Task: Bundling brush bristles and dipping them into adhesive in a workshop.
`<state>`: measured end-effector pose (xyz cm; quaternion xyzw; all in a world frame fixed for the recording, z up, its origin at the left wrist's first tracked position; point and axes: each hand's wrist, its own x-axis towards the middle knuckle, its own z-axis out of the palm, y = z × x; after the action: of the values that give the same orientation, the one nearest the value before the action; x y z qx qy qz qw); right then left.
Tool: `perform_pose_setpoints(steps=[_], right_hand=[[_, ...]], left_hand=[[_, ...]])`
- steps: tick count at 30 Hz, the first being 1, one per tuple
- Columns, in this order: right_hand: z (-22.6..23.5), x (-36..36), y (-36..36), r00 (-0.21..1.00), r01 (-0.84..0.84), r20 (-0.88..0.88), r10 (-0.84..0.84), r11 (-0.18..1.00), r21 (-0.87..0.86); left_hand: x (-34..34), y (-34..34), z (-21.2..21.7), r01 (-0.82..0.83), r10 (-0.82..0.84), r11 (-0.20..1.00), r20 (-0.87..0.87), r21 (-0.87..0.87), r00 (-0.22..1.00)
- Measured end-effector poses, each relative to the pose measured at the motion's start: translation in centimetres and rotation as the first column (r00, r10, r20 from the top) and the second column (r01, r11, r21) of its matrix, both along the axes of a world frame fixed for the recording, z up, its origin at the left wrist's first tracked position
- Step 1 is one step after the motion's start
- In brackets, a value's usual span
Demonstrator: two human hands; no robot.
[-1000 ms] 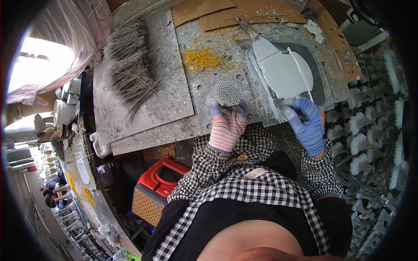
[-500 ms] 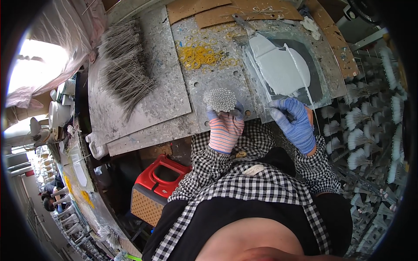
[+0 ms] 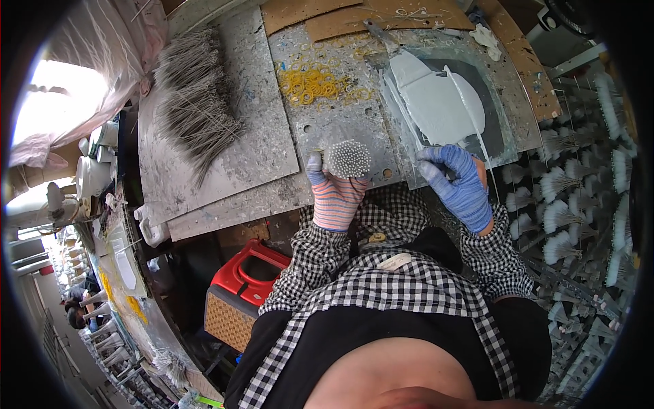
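My left hand (image 3: 337, 194), in a pink-and-blue striped glove, is closed on a round bundle of thin stems (image 3: 349, 159) with small whitish bead-like tips. The tips face up at me, and most of the fingers are hidden beneath them. The thumb shows at the bundle's left side. My right hand (image 3: 455, 180), in a blue knit glove, hovers by the near edge of a slab (image 3: 501, 146) spread with white paste (image 3: 443, 112). Its fingers are curled, the thumb tip a little apart from the index finger, with nothing visible between them. A long white stick (image 3: 470, 109) crosses the paste beside this hand.
A heap of loose grey stems (image 3: 194, 102) lies on the board at left. Yellow rubber bands (image 3: 313, 85) are piled at the table's middle, with a spatula (image 3: 378, 33) behind. A red-topped stool (image 3: 248, 273) stands below left. White brush-like bunches (image 3: 562, 184) hang on racks at right.
My left hand has shifted slightly left and nearer, its thumb swinging out to the bundle's left side. The bundle stays almost in place. My right hand has moved slightly away from me.
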<state>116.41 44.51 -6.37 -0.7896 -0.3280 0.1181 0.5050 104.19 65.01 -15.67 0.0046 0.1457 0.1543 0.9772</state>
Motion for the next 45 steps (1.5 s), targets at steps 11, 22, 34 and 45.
perform_pose_setpoints(steps=[11, 22, 34, 45], right_hand=[[0.2, 1.1, 2.1, 0.999, -0.043, 0.032, 0.04, 0.994, 0.103], [8.5, 5.1, 13.7, 0.759, -0.457, 0.527, 0.382, 0.89, 0.012], [15.7, 4.6, 28.2, 0.419, -0.332, 0.815, 0.4, 0.903, -0.273], [22.3, 17.3, 40.0, 0.065, -0.067, 0.994, -0.087, 0.994, 0.092]], left_hand=[[0.5, 4.9, 4.4, 0.095, 0.011, 0.766, -0.161, 0.636, 0.987], [2.6, 8.3, 10.3, 0.221, -0.196, 0.3, -0.167, 0.928, 0.966], [4.8, 15.7, 14.8, -0.013, 0.216, -0.189, 0.054, 0.982, 0.975], [10.5, 32.7, 20.7, -0.273, 0.633, -0.029, 0.229, 0.962, 0.739]])
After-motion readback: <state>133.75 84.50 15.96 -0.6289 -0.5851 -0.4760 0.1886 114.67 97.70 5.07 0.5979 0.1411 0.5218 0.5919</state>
